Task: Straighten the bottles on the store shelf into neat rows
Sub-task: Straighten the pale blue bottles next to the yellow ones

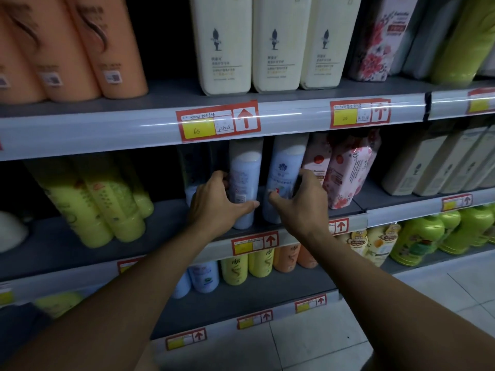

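Observation:
Two pale lilac bottles stand side by side at the front of the middle shelf [166,210]. My left hand [214,202] grips the left lilac bottle [245,178], fingers round its left side and thumb across its lower front. My right hand [302,202] grips the right lilac bottle [285,172], thumb on its front and fingers round its right side. A narrow dark gap separates the two bottles. A dark bottle [191,167] stands behind my left hand, partly hidden.
Pink floral packs [345,172] lean right of the lilac bottles; yellow-green bottles [107,204] lean at left. Cream bottles [281,44] and orange bottles [88,46] fill the upper shelf. Beige bottles [439,167] stand at right. Lower shelves hold more bottles above a tiled floor [401,303].

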The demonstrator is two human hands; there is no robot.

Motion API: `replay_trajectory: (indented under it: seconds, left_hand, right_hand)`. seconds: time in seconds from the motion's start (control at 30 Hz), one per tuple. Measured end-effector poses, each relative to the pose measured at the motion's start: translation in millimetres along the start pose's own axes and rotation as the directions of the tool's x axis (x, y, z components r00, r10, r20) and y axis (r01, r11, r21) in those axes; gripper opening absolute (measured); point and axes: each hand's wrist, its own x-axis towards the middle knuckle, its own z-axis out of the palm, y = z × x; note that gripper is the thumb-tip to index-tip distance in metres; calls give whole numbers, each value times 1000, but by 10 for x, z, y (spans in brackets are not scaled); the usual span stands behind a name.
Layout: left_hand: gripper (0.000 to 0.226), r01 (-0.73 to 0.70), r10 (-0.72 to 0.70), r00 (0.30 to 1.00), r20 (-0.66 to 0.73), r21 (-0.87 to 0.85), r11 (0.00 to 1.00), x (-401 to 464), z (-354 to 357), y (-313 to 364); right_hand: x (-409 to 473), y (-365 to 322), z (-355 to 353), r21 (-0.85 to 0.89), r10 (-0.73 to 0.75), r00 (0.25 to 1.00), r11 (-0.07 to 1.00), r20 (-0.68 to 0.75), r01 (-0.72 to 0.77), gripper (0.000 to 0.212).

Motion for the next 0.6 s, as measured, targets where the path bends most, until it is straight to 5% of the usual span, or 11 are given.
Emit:
replay_trajectory:
  seconds: [0.6]
  left_hand:
    - [64,140,-123,979,-161,101,985,10,-578,-451]
  right_hand:
    - [-239,-388,507,46,-124,986,992,114,119,57]
